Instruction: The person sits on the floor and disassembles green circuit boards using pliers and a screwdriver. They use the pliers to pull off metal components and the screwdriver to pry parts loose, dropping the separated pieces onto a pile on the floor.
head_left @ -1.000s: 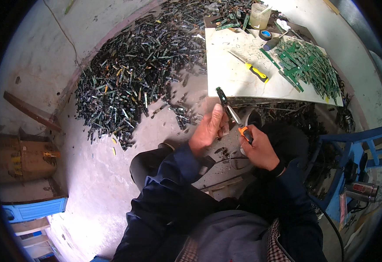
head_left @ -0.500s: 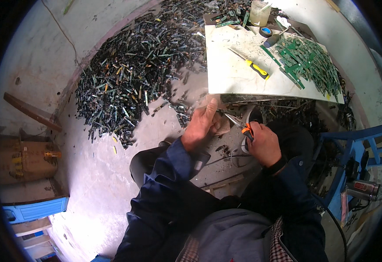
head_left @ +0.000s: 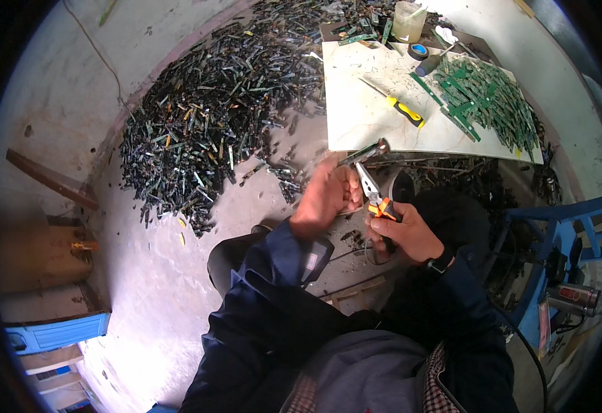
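My left hand (head_left: 327, 193) is closed around one end of a dark strip with a greenish face (head_left: 363, 153), which looks like a small circuit board piece. The strip sticks out up and to the right, past the table's front edge. In my right hand (head_left: 414, 236) is a pair of long-nose pliers (head_left: 368, 183) with orange and black handles. Their grey jaws point up and left, with the tips close to the strip's underside; whether they touch it I cannot tell. My left fingertips are partly blurred.
A large heap of dark strips (head_left: 191, 131) covers the floor at left. On the white tabletop (head_left: 356, 110) lie a yellow-black screwdriver (head_left: 406, 112), a pile of green board strips (head_left: 487, 96), a tape roll (head_left: 418, 51) and a cup (head_left: 408, 24). A blue chair (head_left: 556, 234) stands at right.
My left hand has rolled over, its thumb no longer pointing up, and the dark strip now shows beyond it. The pliers have swung so their jaws point more upward.
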{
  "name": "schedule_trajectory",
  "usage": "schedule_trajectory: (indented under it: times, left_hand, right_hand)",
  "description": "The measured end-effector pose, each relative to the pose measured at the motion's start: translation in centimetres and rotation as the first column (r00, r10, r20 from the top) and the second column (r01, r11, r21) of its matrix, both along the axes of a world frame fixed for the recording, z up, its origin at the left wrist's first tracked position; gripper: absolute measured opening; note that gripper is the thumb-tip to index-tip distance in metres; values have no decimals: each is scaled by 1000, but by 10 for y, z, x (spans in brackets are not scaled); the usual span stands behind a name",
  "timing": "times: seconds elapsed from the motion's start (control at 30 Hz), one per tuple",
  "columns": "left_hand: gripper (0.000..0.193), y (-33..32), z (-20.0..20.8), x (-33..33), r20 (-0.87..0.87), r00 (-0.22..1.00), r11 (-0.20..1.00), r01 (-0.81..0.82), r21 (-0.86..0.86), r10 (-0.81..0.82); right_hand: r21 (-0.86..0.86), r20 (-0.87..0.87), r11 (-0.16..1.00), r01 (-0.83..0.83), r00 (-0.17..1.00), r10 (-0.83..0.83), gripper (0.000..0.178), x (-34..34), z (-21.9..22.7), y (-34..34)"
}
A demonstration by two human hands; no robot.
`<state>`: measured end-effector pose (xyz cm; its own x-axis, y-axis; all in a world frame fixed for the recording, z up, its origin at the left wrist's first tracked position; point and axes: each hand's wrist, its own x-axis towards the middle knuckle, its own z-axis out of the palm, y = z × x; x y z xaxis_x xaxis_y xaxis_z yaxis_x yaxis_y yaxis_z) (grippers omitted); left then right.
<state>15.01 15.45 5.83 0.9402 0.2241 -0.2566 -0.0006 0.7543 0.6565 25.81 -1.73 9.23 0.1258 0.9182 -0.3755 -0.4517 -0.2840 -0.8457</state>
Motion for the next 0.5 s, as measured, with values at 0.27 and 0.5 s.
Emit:
schedule_trajectory:
  times: [0.27, 0.5]
  left_hand:
    - [49, 0, -13, -25, 95, 989, 937, -140, 319, 116]
    - [37, -8, -28, -18, 20, 976, 955, -214, 205, 215]
  right_hand:
    - [80, 957, 997, 0, 280, -77, 22, 6, -7, -5]
    - [-41, 743, 994, -105, 661, 101, 20, -4, -7, 1]
